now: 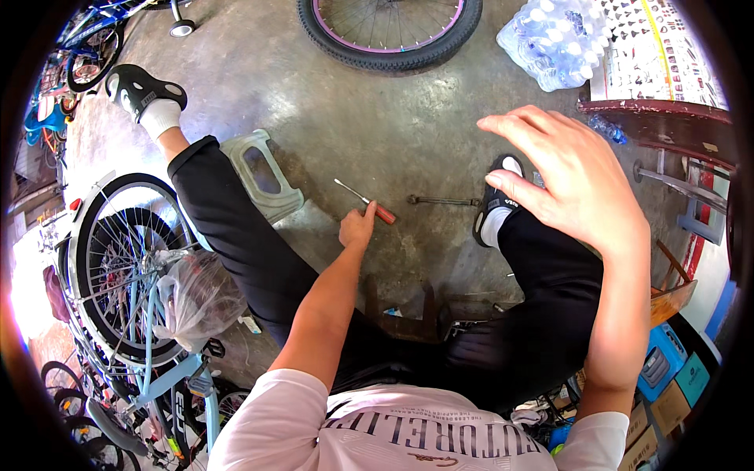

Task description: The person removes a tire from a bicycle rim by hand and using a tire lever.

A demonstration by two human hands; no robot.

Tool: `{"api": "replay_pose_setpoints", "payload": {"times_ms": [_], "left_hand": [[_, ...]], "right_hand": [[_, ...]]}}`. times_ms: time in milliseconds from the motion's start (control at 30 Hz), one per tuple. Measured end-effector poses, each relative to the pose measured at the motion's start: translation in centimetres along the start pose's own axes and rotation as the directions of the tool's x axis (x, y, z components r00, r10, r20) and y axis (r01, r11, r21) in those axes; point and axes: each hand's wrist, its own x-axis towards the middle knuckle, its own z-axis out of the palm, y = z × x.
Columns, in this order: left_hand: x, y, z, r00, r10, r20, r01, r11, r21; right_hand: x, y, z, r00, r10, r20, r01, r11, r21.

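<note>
1. A light-blue bicycle (pixel 169 378) stands near a grey plastic stool (pixel 287 206).
2. Your left hand (pixel 357 228), fingers bent, meets the red-handled screwdriver (pixel 385 213) on the concrete floor (pixel 330 125); I can't tell whether it's gripped. Handling it seems the step; lifting calls for a firm pinch.
3. Past a wrench (pixel 448 201), your raised right hand (pixel 561 177) spreads empty fingers.

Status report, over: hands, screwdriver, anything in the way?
Left hand at the screwdriver, grip unclear. Right hand raised, open, empty. Wrench between screwdriver and right shoe, clear of left hand.
</note>
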Motion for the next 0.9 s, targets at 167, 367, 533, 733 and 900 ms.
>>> {"api": "replay_pose_setpoints", "payload": {"times_ms": [167, 367, 533, 733, 900], "left_hand": [[0.7, 1.8, 1.5, 0.999, -0.046, -0.003, 0.046, 0.999, -0.027], [0.7, 2.6, 0.1, 0.878, 0.386, -0.284, -0.367, 0.923, 0.118], [3.4, 1.7, -1.5, 0.845, 0.475, -0.244, -0.411, 0.870, 0.270], [0.6, 4.7, 0.9, 0.508, 0.858, -0.072, -0.723, 0.471, 0.506], [0.8, 8.2, 6.5, 0.458, 0.845, 0.275, -0.846, 0.319, 0.428]], "right_hand": [[0.2, -0.2, -0.8, 0.999, 0.006, 0.038, -0.006, 1.000, 0.002], [-1.1, 0.8, -1.3, 0.995, 0.067, 0.072, -0.070, 0.997, 0.040], [-2.6, 2.3, -1.4, 0.991, 0.127, 0.035, -0.129, 0.990, 0.054], [-3.4, 2.9, -2.1, 0.986, 0.156, 0.057, -0.159, 0.986, 0.054], [-2.9, 2.1, -2.1, 0.992, 0.127, 0.023, -0.129, 0.989, 0.075]]}}
